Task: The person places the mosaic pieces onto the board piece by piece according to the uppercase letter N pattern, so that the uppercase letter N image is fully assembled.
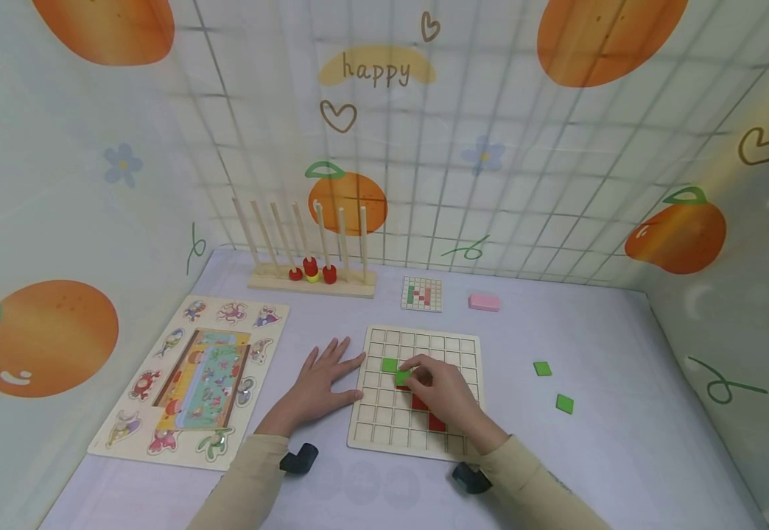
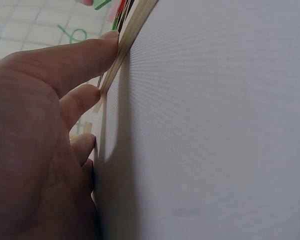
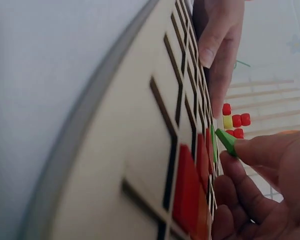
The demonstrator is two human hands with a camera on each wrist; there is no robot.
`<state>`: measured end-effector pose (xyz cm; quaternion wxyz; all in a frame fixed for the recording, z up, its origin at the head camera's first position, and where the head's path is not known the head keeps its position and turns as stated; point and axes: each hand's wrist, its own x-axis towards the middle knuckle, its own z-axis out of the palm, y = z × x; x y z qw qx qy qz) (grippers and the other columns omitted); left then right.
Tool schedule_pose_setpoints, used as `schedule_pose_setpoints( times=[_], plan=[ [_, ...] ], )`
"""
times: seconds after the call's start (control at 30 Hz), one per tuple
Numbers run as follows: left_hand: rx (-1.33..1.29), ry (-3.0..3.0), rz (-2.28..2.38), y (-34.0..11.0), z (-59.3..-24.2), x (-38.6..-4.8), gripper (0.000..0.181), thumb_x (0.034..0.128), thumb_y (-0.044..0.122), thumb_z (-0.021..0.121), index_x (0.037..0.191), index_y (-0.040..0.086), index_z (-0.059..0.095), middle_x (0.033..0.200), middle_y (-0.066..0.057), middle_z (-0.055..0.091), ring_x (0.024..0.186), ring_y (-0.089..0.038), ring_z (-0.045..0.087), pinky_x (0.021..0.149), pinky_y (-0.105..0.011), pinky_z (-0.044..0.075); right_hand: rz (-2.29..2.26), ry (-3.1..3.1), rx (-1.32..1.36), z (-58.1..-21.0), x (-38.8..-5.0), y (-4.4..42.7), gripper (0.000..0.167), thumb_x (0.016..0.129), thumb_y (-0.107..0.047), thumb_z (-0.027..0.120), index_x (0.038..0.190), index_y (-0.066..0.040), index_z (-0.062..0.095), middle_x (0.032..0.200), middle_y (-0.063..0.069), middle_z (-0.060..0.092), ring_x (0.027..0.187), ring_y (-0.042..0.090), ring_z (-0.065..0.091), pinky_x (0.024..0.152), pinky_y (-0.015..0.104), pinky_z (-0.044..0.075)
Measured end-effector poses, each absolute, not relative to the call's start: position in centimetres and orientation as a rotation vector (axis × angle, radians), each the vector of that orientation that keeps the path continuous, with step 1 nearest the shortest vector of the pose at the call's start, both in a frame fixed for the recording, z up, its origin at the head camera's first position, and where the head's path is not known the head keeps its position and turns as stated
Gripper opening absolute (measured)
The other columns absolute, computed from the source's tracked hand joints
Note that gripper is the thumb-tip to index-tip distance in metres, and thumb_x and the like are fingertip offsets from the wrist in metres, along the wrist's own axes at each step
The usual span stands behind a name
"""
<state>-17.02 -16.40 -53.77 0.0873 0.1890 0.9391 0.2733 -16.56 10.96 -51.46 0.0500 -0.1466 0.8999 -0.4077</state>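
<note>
A wooden grid board lies on the table in the head view. My right hand is over it and pinches a green square tile between thumb and fingers; in the right wrist view this tile is tilted, just off the board. Another green tile sits in a cell up and to the left. Red tiles lie in cells partly under my right hand. With fingers spread, my left hand rests on the table, its thumb and index finger touching the board's left edge.
Two loose green tiles lie right of the board. Behind it are a small pattern card and a pink block. A peg rack with several beads stands at the back left, a sea-animal puzzle board at left.
</note>
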Motion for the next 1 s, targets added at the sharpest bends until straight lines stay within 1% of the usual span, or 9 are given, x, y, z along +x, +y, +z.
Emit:
schedule_pose_setpoints(
  times=[0.17,0.47,0.7,0.83,1.0],
  plan=[
    [0.576,2.803,0.803,-16.5,-53.8,-17.0,0.071,0.0931,0.052,0.068,0.155,0.027,0.045,0.170,-0.005,0.016,0.157,-0.026,0.005,0.125,-0.053,-0.003,-1.201,2.753,-0.514,-51.6,-16.7,10.2,0.018,0.095,-0.018,0.073,0.112,-0.023,0.072,0.084,-0.014,0.067,0.076,0.003,0.062,0.071,0.027,0.053],
    [0.573,2.802,0.813,-16.5,-53.8,-17.0,0.071,0.0929,0.052,0.069,0.155,0.027,0.045,0.170,-0.004,0.016,0.157,-0.026,0.004,0.125,-0.053,-0.004,-1.166,2.780,-0.572,-51.5,-16.6,9.0,0.018,0.094,-0.015,0.074,0.111,-0.022,0.074,0.082,-0.014,0.066,0.073,0.006,0.057,0.067,0.026,0.050],
    [0.574,2.803,0.811,-16.5,-53.8,-17.0,0.071,0.0934,0.052,0.068,0.155,0.028,0.045,0.170,-0.004,0.015,0.157,-0.025,0.004,0.125,-0.053,-0.003,-1.072,2.843,-0.586,-51.6,-16.7,8.3,0.018,0.092,-0.017,0.076,0.110,-0.022,0.074,0.077,-0.015,0.058,0.074,0.009,0.051,0.066,0.024,0.046],
    [0.576,2.805,0.806,-16.5,-53.8,-17.0,0.070,0.0935,0.052,0.068,0.155,0.028,0.045,0.170,-0.005,0.015,0.157,-0.026,0.004,0.125,-0.053,-0.003,-1.057,2.857,-0.601,-51.5,-16.8,8.1,0.019,0.091,-0.016,0.078,0.108,-0.020,0.074,0.079,-0.013,0.058,0.076,0.011,0.050,0.066,0.024,0.046],
    [0.571,2.802,0.808,-16.5,-53.8,-17.0,0.070,0.0936,0.052,0.068,0.155,0.028,0.045,0.170,-0.005,0.015,0.157,-0.026,0.004,0.125,-0.053,-0.003,-1.021,2.881,-0.608,-51.5,-16.8,7.9,0.020,0.088,-0.015,0.081,0.105,-0.021,0.072,0.089,-0.009,0.061,0.081,0.011,0.049,0.066,0.023,0.046]
  ],
)
